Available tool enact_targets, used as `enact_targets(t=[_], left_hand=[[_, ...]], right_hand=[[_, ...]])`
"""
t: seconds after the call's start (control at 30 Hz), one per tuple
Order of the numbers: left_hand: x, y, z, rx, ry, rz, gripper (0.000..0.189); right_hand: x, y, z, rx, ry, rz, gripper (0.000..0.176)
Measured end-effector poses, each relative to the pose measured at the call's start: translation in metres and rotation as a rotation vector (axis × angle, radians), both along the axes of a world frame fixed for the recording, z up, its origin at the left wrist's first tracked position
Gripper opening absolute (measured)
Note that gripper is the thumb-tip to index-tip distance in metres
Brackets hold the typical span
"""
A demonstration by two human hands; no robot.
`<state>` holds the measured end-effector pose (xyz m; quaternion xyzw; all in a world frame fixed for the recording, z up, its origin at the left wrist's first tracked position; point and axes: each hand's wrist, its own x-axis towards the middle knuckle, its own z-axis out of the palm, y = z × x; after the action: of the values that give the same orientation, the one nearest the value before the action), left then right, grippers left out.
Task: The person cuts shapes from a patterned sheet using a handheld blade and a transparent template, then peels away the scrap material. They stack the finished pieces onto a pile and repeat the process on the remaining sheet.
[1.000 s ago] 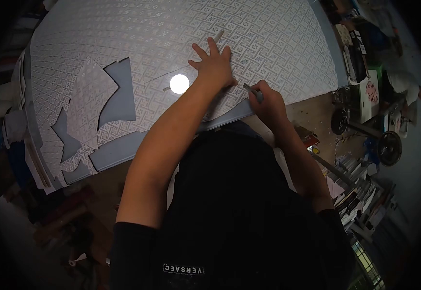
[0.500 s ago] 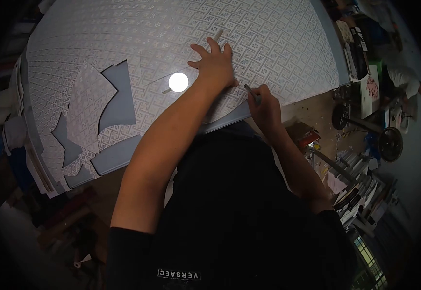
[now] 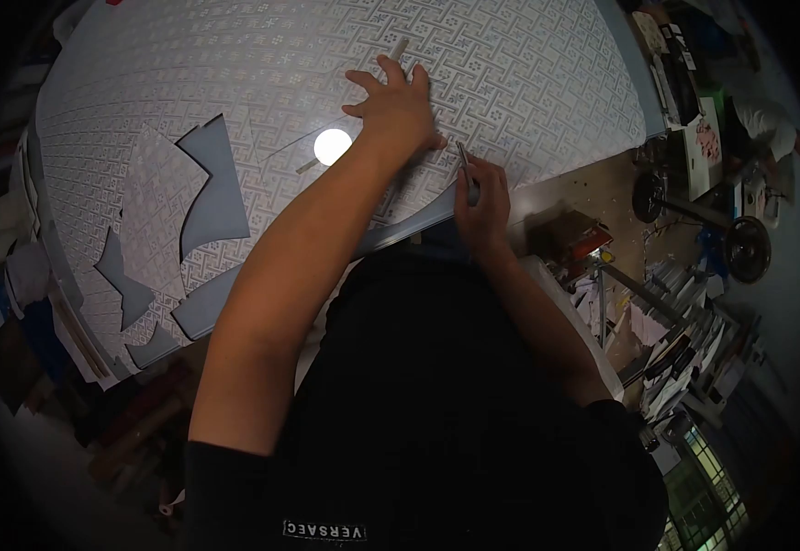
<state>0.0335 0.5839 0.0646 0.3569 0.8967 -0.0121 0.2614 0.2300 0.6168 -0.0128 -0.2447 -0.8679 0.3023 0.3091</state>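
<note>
Looking down through the head camera, I see the worktop (image 3: 631, 78) filling the upper part of the view, bare and grey along its right edge. A pale patterned sheet (image 3: 528, 83) with a woven geometric print covers nearly all of it and reaches the near edge, where both hands work.

On the left side, angular cut-outs (image 3: 212, 188) in the sheet expose the grey surface below. A loose piece (image 3: 156, 211) of the same print lies among them, slightly askew.

To the right, below the worktop's edge, the floor (image 3: 602, 193) is crowded with stacked papers (image 3: 684, 340) and dark round objects that I cannot identify. At the far right edge another person (image 3: 772, 124) in a light sleeve is partly in view.

The left hand (image 3: 395, 110) lies flat on the sheet, its fingers open and spread, palm pressing down. The right hand (image 3: 482, 202) sits just beside it at the near edge, fingers closed around a slim grey tool (image 3: 464, 161). The tool's tip touches the sheet close to the left thumb.

A bright white spot (image 3: 333, 146), round, sits on the sheet just left of the left wrist; I cannot tell whether it is an object or glare. A small pale stick (image 3: 400, 48) lies on the sheet just beyond the left fingertips.
</note>
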Motion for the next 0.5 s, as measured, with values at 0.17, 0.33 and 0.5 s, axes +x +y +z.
enact_targets(t=[0.17, 0.33, 0.5], left_hand=[[0.0, 0.001, -0.001, -0.016, 0.014, 0.001, 0.12], [-0.004, 0.011, 0.004, -0.087, -0.013, 0.018, 0.114], [-0.006, 0.022, -0.002, -0.06, 0.014, 0.096, 0.109]], right_hand=[[0.005, 0.023, 0.019, -0.159, -0.079, 0.036, 0.02], [0.001, 0.075, 0.052, -0.227, -0.281, 0.067, 0.022], [-0.009, 0.106, 0.059, -0.207, -0.395, 0.237, 0.021]])
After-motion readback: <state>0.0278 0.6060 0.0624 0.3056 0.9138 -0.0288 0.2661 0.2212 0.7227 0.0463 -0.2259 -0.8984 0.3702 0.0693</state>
